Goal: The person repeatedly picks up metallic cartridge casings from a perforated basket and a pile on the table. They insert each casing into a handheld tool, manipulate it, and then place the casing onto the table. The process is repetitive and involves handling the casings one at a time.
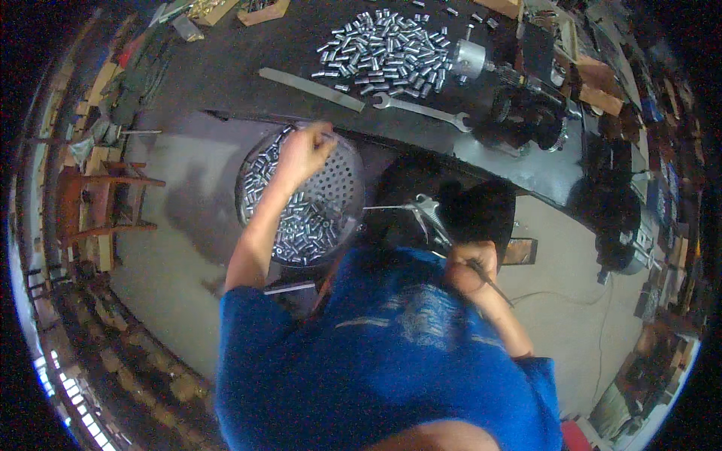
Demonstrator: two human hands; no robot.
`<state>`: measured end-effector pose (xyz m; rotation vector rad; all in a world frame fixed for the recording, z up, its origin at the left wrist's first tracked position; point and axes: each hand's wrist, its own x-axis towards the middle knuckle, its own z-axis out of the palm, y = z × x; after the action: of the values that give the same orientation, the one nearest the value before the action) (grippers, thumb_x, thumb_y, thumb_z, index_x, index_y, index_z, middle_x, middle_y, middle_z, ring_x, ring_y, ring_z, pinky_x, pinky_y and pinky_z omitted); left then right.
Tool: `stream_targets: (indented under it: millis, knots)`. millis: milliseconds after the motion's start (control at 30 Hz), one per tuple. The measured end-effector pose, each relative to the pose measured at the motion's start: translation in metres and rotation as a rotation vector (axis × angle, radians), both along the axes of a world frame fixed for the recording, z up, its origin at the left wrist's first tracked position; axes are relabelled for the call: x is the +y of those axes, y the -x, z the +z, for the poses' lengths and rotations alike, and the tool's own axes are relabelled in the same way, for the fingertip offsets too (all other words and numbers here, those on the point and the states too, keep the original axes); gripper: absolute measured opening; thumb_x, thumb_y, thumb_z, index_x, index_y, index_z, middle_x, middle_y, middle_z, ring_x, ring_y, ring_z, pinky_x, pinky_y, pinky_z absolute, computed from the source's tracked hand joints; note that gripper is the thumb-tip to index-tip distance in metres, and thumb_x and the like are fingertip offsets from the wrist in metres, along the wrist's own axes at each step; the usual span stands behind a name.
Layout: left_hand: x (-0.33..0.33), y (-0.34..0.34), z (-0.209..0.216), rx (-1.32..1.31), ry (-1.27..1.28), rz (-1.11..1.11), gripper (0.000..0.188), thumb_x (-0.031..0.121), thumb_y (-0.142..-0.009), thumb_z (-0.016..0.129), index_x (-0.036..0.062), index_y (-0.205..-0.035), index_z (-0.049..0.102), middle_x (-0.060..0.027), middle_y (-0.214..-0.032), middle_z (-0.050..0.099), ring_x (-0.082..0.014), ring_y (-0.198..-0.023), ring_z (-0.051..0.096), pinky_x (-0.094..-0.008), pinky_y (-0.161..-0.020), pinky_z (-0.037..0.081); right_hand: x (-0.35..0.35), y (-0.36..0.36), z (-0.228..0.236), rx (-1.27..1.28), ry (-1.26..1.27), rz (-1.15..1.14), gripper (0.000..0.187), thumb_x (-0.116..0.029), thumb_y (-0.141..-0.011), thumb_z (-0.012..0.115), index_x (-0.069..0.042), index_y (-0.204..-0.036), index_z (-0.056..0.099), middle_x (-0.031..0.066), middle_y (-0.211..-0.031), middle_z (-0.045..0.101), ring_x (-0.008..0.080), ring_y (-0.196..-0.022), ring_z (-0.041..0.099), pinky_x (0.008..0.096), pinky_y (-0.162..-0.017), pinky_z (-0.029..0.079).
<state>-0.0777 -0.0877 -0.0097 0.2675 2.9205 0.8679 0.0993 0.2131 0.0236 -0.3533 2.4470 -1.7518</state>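
My left hand (302,156) is over a round perforated metal pan (340,179), its fingers curled together; blur hides whatever they hold. Many short shiny metal sleeves (307,231) lie in the pan, mostly along its left and near sides. Part of its holed bottom shows bare on the right. In my right hand (472,269), close to my body, is an air blow gun (427,212). My fingers are closed around its handle, and its thin nozzle points left toward the pan's rim.
Beyond the pan runs a dark workbench (226,68). It bears a heap of metal sleeves (387,52), a flat metal bar (312,89), an open-ended wrench (421,111) and a machine with a cylindrical metal head (471,57). A wooden stool (113,199) stands left.
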Motion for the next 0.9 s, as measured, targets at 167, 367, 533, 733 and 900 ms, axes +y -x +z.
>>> stream_targets:
  millis: [167,367,533,733,900]
  knots:
    - [-0.067,-0.083,-0.123,-0.199,0.286,-0.183,0.031,0.023,-0.07,0.062,0.0115,-0.099,0.061,-0.0158,-0.084,0.062,-0.0338,-0.08,0.06,-0.0418,-0.072,0.048,-0.008,0.004,0.0,0.014,-0.03,-0.013,0.023,0.001,-0.055,0.051,-0.006,-0.047,0.03,0.0045,-0.045,0.03,0.0143,-0.04,0.032,0.0289,-0.04,0.022]
    - [-0.054,-0.106,-0.146,-0.388,0.494,-0.107,0.027,0.008,-0.063,0.058,0.0108,-0.09,0.064,-0.0165,-0.087,0.062,-0.0331,-0.084,0.06,-0.0432,-0.073,0.048,-0.007,0.006,-0.001,0.025,-0.022,0.002,0.023,0.004,-0.055,0.05,-0.007,-0.045,0.032,0.0027,-0.044,0.033,0.0129,-0.04,0.033,0.0271,-0.04,0.022]
    - [-0.046,-0.096,-0.136,-0.424,0.645,-0.209,0.018,0.009,-0.063,0.058,0.0057,-0.08,0.064,-0.0169,-0.085,0.062,-0.0323,-0.083,0.06,-0.0425,-0.07,0.049,-0.007,0.003,-0.003,-0.021,-0.015,-0.015,0.023,0.002,-0.057,0.051,-0.007,-0.046,0.033,0.0015,-0.044,0.032,0.0107,-0.041,0.032,0.0264,-0.04,0.022]
    - [-0.049,-0.096,-0.149,-0.318,0.581,-0.12,0.014,0.012,-0.067,0.058,0.0028,-0.077,0.063,-0.0171,-0.083,0.063,-0.0331,-0.077,0.061,-0.0425,-0.067,0.049,-0.005,0.0,0.0,-0.054,0.038,-0.001,0.022,0.001,-0.058,0.052,-0.007,-0.047,0.035,0.0001,-0.046,0.031,0.0096,-0.042,0.032,0.0256,-0.041,0.022]
    - [-0.061,-0.088,-0.124,-0.52,-0.505,0.113,0.016,-0.002,-0.078,0.053,-0.0053,-0.094,0.055,-0.0147,-0.08,0.063,-0.0207,-0.072,0.062,-0.0315,-0.062,0.047,-0.004,-0.001,0.001,-0.033,0.0,-0.004,0.022,0.0,-0.06,0.051,-0.007,-0.047,0.035,0.0011,-0.045,0.032,0.0109,-0.043,0.032,0.0262,-0.041,0.023]
